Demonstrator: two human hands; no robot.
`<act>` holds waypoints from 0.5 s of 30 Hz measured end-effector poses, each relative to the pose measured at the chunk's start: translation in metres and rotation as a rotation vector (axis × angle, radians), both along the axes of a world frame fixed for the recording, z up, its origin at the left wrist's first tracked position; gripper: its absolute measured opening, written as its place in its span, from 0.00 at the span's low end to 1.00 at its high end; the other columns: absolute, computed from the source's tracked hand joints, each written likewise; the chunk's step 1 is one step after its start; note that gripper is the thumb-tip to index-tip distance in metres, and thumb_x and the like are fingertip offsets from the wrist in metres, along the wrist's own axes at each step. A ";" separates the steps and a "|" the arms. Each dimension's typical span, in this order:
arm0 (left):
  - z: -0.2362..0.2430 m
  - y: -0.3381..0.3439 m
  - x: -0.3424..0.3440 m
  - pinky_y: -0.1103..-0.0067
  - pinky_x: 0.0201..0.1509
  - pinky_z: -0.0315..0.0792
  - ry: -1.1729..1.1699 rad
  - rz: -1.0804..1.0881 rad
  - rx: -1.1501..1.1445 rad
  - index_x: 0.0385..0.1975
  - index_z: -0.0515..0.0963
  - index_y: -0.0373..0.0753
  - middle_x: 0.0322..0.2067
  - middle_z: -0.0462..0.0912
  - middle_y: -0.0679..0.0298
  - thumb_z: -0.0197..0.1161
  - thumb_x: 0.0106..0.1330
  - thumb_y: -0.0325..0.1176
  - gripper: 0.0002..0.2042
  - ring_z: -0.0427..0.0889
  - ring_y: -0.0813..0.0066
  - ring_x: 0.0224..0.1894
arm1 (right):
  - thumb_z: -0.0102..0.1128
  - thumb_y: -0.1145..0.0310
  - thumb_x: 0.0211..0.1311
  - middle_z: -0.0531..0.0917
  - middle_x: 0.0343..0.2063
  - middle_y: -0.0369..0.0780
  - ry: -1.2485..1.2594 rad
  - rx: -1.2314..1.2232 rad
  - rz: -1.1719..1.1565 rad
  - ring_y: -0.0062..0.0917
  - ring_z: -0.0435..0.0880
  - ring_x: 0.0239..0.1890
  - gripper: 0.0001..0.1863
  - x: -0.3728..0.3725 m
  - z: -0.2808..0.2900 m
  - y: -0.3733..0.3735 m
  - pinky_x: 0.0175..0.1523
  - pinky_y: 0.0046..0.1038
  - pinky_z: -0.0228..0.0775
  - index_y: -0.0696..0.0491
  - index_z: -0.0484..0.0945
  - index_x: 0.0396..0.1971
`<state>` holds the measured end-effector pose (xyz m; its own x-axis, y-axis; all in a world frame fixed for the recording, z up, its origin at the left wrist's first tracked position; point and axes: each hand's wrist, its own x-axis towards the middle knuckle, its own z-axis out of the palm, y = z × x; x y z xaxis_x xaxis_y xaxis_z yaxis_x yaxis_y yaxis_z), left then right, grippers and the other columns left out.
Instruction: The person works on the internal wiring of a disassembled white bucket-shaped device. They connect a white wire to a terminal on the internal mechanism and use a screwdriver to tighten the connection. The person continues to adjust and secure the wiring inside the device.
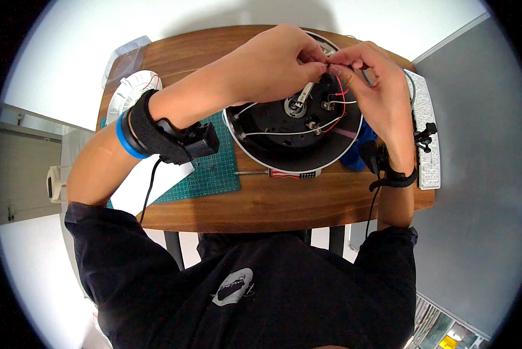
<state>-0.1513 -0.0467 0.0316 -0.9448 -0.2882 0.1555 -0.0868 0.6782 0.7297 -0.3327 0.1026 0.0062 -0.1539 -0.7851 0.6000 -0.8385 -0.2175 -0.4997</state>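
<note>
Over the far side of an open round black appliance housing (272, 152) with a pale rim, my two hands meet fingertip to fingertip. My left hand (287, 61) is closed in a pinch, and my right hand (374, 75) pinches right beside it. A red wire (343, 96) rises from inside the housing to the fingertips; its end is hidden between them. White wires (284, 134) cross the housing's inside, past a round central fitting with a light metal strip (303, 96) and small terminals (327, 105).
A red and black screwdriver (293, 174) lies in front of the housing. A green cutting mat (214, 180) and white paper (150, 183) lie left, below a white round cover (130, 87) and a clear tray (121, 58). Something blue (354, 154) and a white keyboard (428, 168) are right.
</note>
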 end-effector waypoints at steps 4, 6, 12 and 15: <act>-0.003 0.000 -0.001 0.76 0.51 0.82 0.010 0.013 0.001 0.53 0.88 0.28 0.40 0.94 0.58 0.68 0.80 0.35 0.15 0.87 0.76 0.40 | 0.78 0.74 0.63 0.90 0.38 0.39 -0.011 0.014 -0.018 0.29 0.87 0.38 0.10 0.004 0.002 0.003 0.46 0.30 0.79 0.54 0.89 0.43; 0.001 0.001 0.001 0.76 0.49 0.82 -0.005 0.019 -0.031 0.53 0.88 0.29 0.39 0.94 0.57 0.68 0.79 0.35 0.14 0.87 0.76 0.40 | 0.78 0.74 0.62 0.90 0.37 0.39 -0.004 -0.007 -0.014 0.29 0.87 0.37 0.10 0.008 0.005 0.004 0.44 0.30 0.80 0.53 0.90 0.44; -0.002 0.000 0.002 0.75 0.48 0.82 0.015 0.029 -0.040 0.51 0.89 0.29 0.37 0.94 0.57 0.69 0.79 0.35 0.14 0.87 0.76 0.39 | 0.77 0.76 0.62 0.90 0.35 0.40 0.078 -0.023 -0.035 0.30 0.89 0.36 0.10 0.010 0.009 0.005 0.44 0.30 0.81 0.53 0.90 0.44; -0.001 0.000 0.002 0.75 0.48 0.82 0.017 0.027 -0.063 0.51 0.89 0.29 0.37 0.94 0.57 0.69 0.78 0.35 0.14 0.87 0.77 0.39 | 0.77 0.76 0.62 0.90 0.36 0.40 0.078 -0.016 -0.051 0.30 0.90 0.37 0.09 0.013 0.011 0.005 0.44 0.30 0.82 0.53 0.91 0.42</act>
